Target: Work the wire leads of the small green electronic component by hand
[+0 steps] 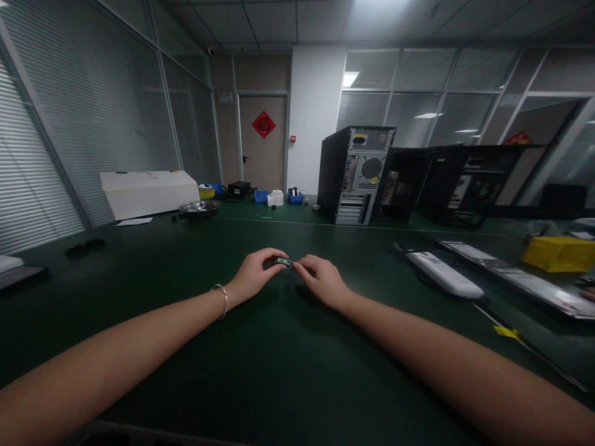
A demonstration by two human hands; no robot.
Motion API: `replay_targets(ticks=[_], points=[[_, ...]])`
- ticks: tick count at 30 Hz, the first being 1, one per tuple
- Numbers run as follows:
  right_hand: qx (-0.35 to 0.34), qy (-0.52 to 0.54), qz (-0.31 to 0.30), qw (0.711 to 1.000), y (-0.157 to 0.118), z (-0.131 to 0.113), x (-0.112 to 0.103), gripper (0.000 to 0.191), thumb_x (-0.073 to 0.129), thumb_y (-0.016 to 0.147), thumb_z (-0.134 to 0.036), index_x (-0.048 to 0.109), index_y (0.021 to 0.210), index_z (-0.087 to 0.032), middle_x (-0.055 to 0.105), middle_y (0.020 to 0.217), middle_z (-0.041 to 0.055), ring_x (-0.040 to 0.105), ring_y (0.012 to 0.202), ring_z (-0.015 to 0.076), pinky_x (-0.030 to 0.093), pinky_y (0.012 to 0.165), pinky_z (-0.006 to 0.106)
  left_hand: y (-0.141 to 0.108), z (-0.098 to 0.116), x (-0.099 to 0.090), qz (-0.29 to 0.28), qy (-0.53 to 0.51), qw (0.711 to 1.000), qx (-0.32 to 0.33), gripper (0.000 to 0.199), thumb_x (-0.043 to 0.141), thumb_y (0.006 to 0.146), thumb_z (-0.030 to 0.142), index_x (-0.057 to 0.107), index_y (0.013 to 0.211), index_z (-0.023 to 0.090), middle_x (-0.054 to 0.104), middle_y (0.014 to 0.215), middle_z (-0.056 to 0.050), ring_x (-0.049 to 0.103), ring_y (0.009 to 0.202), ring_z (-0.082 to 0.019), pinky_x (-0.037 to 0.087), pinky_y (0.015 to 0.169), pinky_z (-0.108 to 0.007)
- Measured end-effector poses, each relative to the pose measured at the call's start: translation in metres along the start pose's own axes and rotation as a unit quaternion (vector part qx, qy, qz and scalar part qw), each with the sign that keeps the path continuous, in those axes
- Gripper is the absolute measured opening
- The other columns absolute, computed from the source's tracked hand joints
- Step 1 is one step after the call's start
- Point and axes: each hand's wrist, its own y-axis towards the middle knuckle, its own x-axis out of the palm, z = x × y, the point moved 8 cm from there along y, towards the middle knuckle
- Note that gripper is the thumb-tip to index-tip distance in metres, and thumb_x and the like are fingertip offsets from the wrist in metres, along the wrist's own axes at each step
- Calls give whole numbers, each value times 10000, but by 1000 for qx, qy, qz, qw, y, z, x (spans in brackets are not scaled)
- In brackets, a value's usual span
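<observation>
A small green circuit board point(281, 261) with dark parts along it is pinched between the thumb and fingers of my left hand point(256, 272), just above the green tabletop point(279, 359). My right hand point(324, 279) is closed in a pinch at the board's right end, where a small dark piece point(289, 264) shows. Whether that piece is part of the board or separate is too small to tell. The two sets of fingertips almost meet. A bracelet point(225, 301) circles my left wrist.
Computer towers point(357, 176) stand at the back right. Right of my arm lie a white power strip point(444, 272), a long metal-faced unit point(515, 275), a yellow bin point(560, 254) and a cable point(534, 353). A white box point(149, 192) and a metal bowl point(199, 209) sit back left.
</observation>
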Motion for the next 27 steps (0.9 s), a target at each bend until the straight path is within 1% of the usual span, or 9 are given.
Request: replay_targets(ticks=[6,9,14,18,23,27], points=[[-5,-30,-13,999,-1,-3,1,284,413,913,-357,645,850,-206,572,778,22,507,696,135,328,599,241,-2,5,1,-9,9,1000,17,209,574,809,246,643,1003,210,653,1011,-47,588,941,-204,459,833,-336],[-8,-26,-14,1000,-2,-4,1,285,418,911,-354,646,836,-199,564,759,19,496,678,131,319,583,240,-2,4,2,-14,1,1000,12,215,574,811,262,648,1007,215,657,1031,-49,587,962,-211,454,850,-345],[-11,-12,-16,1000,-2,-6,1,287,414,913,-350,644,835,-197,558,758,16,494,680,129,322,586,239,0,-4,6,-39,-70,997,-21,236,574,809,266,645,1026,205,670,1027,-51,604,951,-210,472,848,-350],[-17,-2,-17,1000,-3,-6,1,291,415,913,-351,643,823,-196,553,750,15,491,681,130,334,609,242,1,-8,10,-47,-130,989,-43,231,603,785,225,654,1006,182,676,1016,-60,616,939,-204,481,854,-353],[-19,15,-16,1000,-3,-8,0,295,416,913,-358,643,819,-195,546,737,14,490,681,131,345,625,243,1,-9,12,-55,-171,982,-66,231,635,758,207,664,984,168,684,999,-63,618,941,-209,477,874,-375],[-23,19,-23,999,-4,-9,0,306,403,920,-357,645,828,-194,551,747,16,499,699,133,355,638,240,1,-13,14,-61,-208,973,-81,241,644,749,188,662,988,161,683,996,-64,619,933,-202,478,872,-367]])
